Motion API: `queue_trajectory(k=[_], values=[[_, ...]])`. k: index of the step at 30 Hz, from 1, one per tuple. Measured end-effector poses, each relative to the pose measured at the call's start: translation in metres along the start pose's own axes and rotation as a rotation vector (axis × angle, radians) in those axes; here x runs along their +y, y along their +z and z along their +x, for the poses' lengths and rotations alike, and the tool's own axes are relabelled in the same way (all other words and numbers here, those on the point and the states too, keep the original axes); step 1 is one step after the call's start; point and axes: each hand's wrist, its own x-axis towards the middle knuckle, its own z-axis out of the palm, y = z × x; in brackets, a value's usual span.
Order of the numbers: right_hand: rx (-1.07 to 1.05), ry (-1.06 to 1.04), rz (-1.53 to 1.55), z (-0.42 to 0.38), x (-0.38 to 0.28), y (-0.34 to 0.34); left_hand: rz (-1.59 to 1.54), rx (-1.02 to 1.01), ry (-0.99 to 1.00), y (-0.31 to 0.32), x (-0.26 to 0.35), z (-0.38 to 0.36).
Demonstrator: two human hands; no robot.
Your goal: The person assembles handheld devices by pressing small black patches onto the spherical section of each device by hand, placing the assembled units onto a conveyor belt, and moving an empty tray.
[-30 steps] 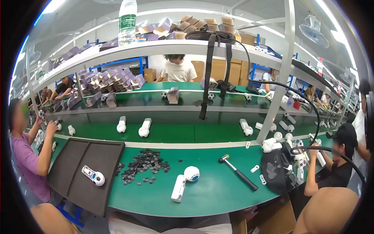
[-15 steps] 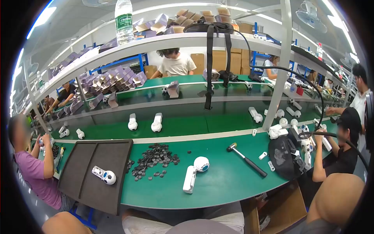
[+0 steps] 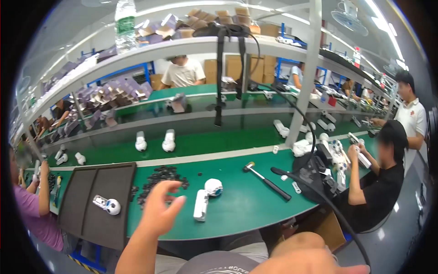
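My left hand (image 3: 161,206) is raised over the green table (image 3: 237,214), its thumb and fingers apart and nothing between them. It overlaps the lower part of a pile of small black pieces (image 3: 164,176). Just right of it lies a white device with a round, soccer-patterned head (image 3: 200,205). At the bottom edge my right hand (image 3: 310,262) is blurred and cut off by the frame; one digit points right, the other fingers cannot be made out. A hammer (image 3: 269,182) with a black handle rests farther right on the table.
A dark tray (image 3: 86,214) at the left holds another white device (image 3: 107,205). A black cable (image 3: 328,201) runs down past a black bag (image 3: 308,176) at the right. Co-workers sit at both sides. Behind, a green conveyor (image 3: 205,139) carries more devices.
Both my hands have come into view, the left over the table and the right at the bottom edge. The whole scene has shifted left in the view.
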Motion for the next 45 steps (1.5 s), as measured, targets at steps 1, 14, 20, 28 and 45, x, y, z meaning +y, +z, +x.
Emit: queue_trajectory(k=[1, 14, 20, 28, 45], values=[[-0.019, 0.013, 0.17, 0.004, 0.007, 0.0, 0.191, -0.117, -0.05, 0.029, -0.022, 0.017], [0.035, 0.154, -0.137, -0.035, 0.073, -0.154, 0.095, -0.308, -0.132, 0.072, -0.094, 0.035], [0.379, 1.171, -0.994, -0.111, 0.194, -0.255, -1.11, 0.104, -0.327, 0.043, -0.12, -0.014], [-0.084, 1.048, -1.467, -0.147, 0.25, -0.265, -1.186, 0.042, -0.539, 0.054, -0.137, 0.039], [0.778, 0.713, -1.128, -0.149, 0.151, -0.274, -0.529, -0.202, -0.303, 0.104, -0.117, 0.1]])
